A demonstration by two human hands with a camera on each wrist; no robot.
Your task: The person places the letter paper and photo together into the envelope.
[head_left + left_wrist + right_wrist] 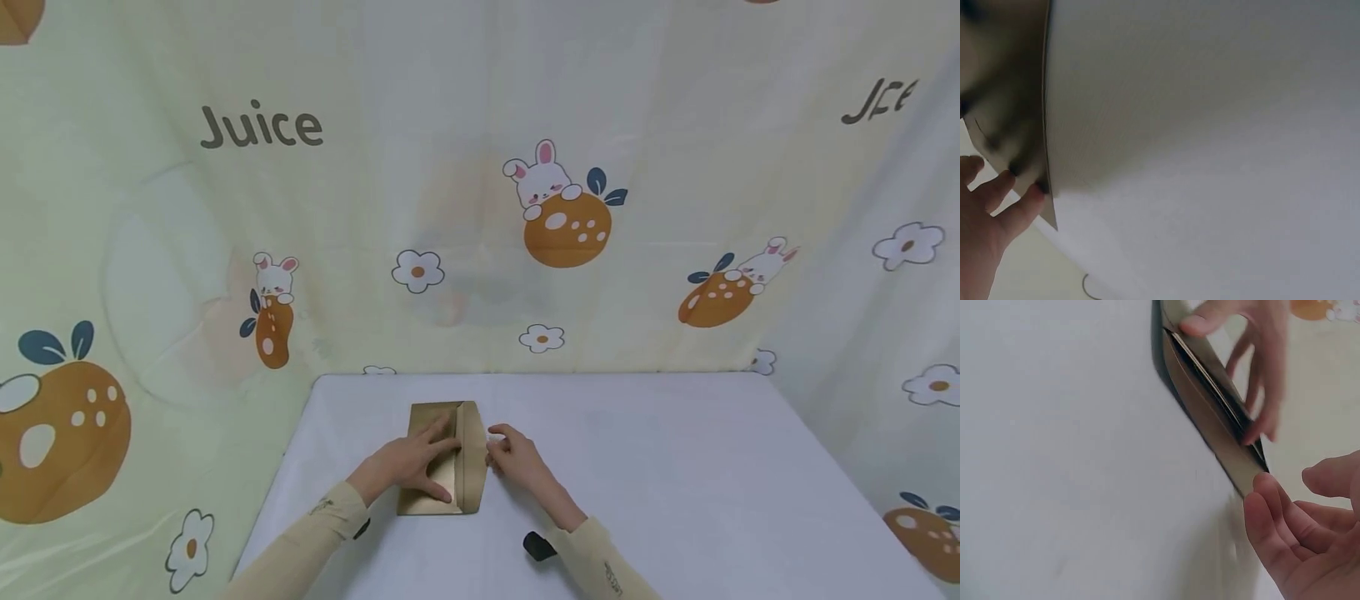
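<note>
A gold-brown paper envelope (431, 414) lies on the white table, with its flap (473, 475) folded out to the right. My left hand (411, 460) rests on the envelope's body with fingers and thumb spread. In the left wrist view, fingertips of the left hand (988, 219) touch the envelope near its edge. At the flap's outer edge is my right hand (522, 464), fingers loosely bent. The right wrist view shows the mouth gaping slightly above the flap (1207, 428), and the right hand's fingertips (1260, 506) right at the flap's end, with the thumb held apart.
White cloth covers the table (637, 450). Behind it hangs a curtain (450, 100) printed with rabbits, oranges and flowers. A black wrist device (537, 546) shows by the right sleeve (600, 558); another dark piece peeks out under the left sleeve (315, 533).
</note>
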